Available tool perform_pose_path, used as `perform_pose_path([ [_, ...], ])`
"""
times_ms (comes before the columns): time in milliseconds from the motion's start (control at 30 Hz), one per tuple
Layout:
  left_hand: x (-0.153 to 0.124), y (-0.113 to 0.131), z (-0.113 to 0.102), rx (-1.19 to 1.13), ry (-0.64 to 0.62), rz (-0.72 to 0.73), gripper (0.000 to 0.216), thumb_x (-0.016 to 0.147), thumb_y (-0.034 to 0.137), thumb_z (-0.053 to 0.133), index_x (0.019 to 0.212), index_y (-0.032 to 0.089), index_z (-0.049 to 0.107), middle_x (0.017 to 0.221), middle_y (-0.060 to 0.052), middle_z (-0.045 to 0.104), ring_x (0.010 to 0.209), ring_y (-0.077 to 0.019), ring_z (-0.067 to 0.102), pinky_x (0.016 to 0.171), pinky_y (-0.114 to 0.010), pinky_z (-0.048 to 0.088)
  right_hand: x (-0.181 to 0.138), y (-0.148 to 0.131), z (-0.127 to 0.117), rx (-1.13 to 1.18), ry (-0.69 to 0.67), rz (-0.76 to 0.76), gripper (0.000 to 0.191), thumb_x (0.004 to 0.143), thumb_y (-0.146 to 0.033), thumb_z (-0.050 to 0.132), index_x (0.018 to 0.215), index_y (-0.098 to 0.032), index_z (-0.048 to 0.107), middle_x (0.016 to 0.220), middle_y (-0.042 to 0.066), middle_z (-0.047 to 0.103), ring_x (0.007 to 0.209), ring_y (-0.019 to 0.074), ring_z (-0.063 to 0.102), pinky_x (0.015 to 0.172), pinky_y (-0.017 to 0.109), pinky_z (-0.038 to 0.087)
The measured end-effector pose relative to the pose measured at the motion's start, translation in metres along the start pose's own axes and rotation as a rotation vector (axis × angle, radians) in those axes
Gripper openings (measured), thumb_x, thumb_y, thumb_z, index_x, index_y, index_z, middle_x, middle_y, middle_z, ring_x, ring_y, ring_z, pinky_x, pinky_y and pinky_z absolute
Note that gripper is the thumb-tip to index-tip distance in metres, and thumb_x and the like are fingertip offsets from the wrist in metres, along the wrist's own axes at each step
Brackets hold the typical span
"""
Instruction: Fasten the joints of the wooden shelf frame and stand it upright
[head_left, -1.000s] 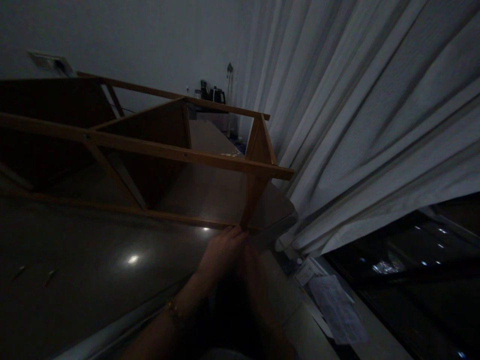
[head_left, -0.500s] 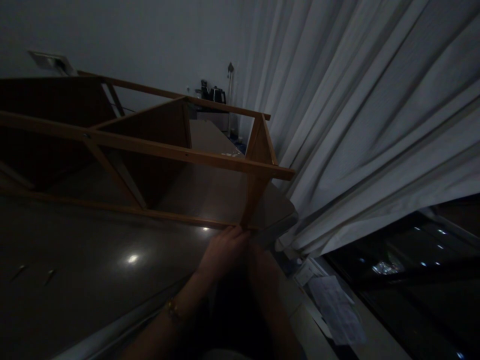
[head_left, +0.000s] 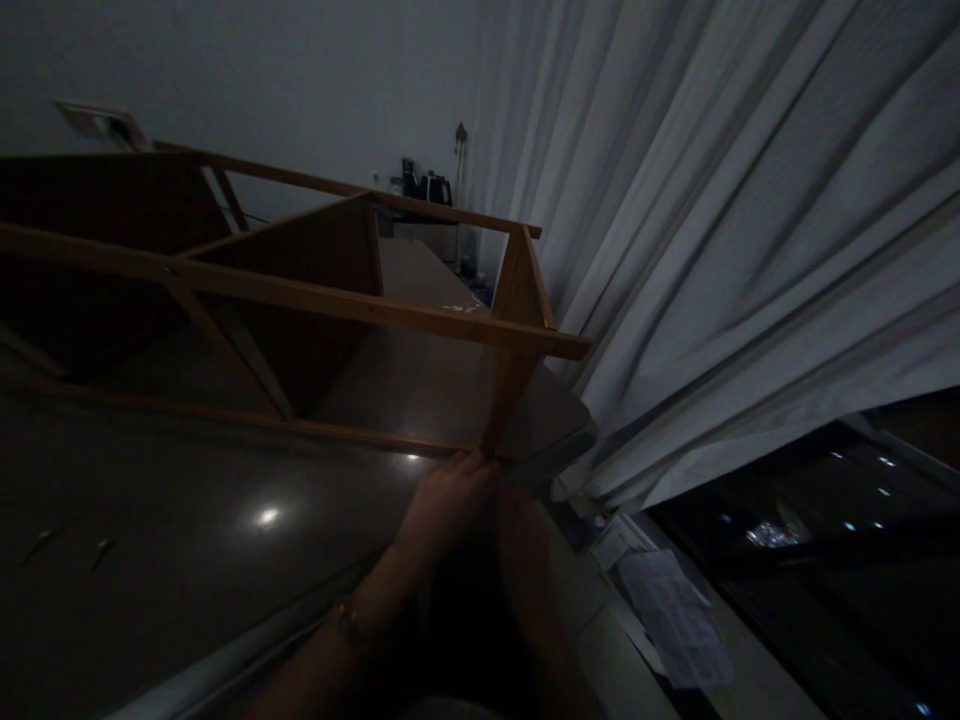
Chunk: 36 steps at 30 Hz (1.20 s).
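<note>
Taking the orange-brown wooden shelf frame point(head_left: 300, 300) as the landmark: far to its left and nearer the person, two small dark pieces, perhaps screws point(head_left: 101, 548), lie loose on the dark glossy surface point(head_left: 187, 520) that carries the frame. The frame itself lies on its side across that surface, its open compartments facing up and its near right corner post coming down close to the surface's right end. At the foot of that post the left hand point(head_left: 442, 505) rests with its fingers point(head_left: 469, 465) curled against the wood; the light is too dim to tell whether they grip it or only press on it. Just right of it the right hand point(head_left: 525, 525) sits in shadow below the same corner, and how far its fingers are open I cannot tell. Right of the frame hangs a pale pleated curtain point(head_left: 712, 250), with loose white papers point(head_left: 667, 610) lying below it. The likely trouble is the frame's corner sliding off that edge, since the glossy top gives little grip. In this gloom a finger could also be pinched under the post.
</note>
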<state>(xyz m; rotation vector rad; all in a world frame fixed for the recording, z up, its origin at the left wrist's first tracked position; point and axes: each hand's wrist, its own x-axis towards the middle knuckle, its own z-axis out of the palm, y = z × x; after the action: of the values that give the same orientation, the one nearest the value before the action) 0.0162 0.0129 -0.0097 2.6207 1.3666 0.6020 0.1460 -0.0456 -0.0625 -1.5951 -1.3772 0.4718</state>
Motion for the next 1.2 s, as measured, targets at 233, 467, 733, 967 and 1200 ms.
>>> perform_pose_path([
  [233,-0.002,0.0,0.001,-0.009,0.006,0.018,0.027,0.094,0.019,0.062,0.12,0.026,0.065,0.114,-0.003,0.071,0.099,-0.02,0.069,0.078,-0.029,0.059,0.002,0.008,0.001,-0.057,0.064,-0.108,0.046,0.102,-0.054,0.037,0.1,-0.021,0.069,0.097,0.011,0.071,0.092,0.0233,0.065,0.085,0.038,0.052],
  [467,-0.002,-0.001,0.002,-0.04,0.003,0.017,0.031,0.095,0.019,0.06,0.125,0.027,0.063,0.11,-0.004,0.071,0.099,-0.0196,0.068,0.078,-0.027,0.057,0.001,0.009,-0.007,-0.224,0.129,-0.336,0.034,0.104,-0.038,0.042,0.105,-0.02,0.07,0.089,0.01,0.07,0.082,0.0206,0.065,0.074,0.033,0.053],
  [733,-0.001,-0.002,0.001,-0.139,-0.002,-0.013,0.033,0.095,0.018,0.059,0.126,0.028,0.064,0.119,-0.004,0.069,0.105,-0.02,0.069,0.088,-0.03,0.058,0.002,0.012,-0.006,-0.272,0.198,-0.43,0.029,0.103,-0.035,0.047,0.103,-0.021,0.072,0.085,0.009,0.071,0.08,0.0194,0.065,0.073,0.032,0.054],
  [967,0.002,-0.002,-0.004,-0.229,-0.032,-0.048,0.032,0.093,0.016,0.061,0.123,0.026,0.068,0.122,-0.006,0.07,0.106,-0.0201,0.07,0.09,-0.031,0.059,0.003,0.017,-0.003,-0.258,0.187,-0.502,0.028,0.104,-0.028,0.046,0.103,-0.021,0.073,0.083,0.007,0.071,0.081,0.0178,0.066,0.076,0.031,0.055],
  [1200,0.0,-0.003,-0.006,-0.276,-0.048,-0.042,0.044,0.087,0.007,0.065,0.127,0.023,0.065,0.126,-0.007,0.068,0.114,-0.0206,0.067,0.101,-0.033,0.056,0.01,0.028,-0.003,-0.153,0.076,-0.598,0.028,0.103,-0.028,0.047,0.112,-0.027,0.073,0.095,0.006,0.074,0.094,0.0186,0.068,0.086,0.035,0.055],
])
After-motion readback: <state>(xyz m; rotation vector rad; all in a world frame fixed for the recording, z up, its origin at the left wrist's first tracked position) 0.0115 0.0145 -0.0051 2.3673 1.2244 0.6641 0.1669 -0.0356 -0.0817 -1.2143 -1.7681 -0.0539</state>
